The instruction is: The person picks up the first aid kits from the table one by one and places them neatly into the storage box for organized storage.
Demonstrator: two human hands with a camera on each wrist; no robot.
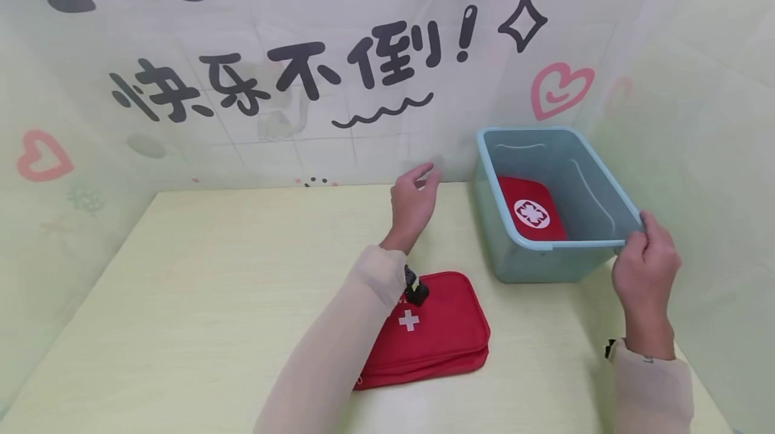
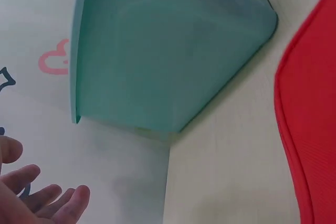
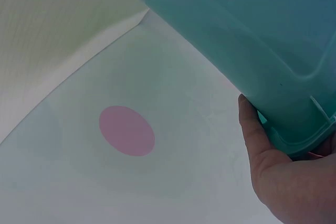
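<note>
A light-blue plastic bin (image 1: 547, 262) stands at the back right of the table, with a red pouch (image 1: 521, 195) bearing a white round emblem inside it. My right hand (image 1: 646, 266) grips the bin's near right corner by the rim; the right wrist view shows the fingers (image 3: 254, 129) against its outer wall. My left hand (image 1: 414, 202) is in the air left of the bin, fingers loosely bent and holding nothing. Beneath the left forearm lies a red first-aid bag (image 1: 448, 319) with a white cross, partly hidden by the sleeve.
The pale wooden table (image 1: 212, 286) is bounded by a white printed sheet (image 1: 339, 151) at the back and by sheets on both sides. The bin stands close to the back and right sheets.
</note>
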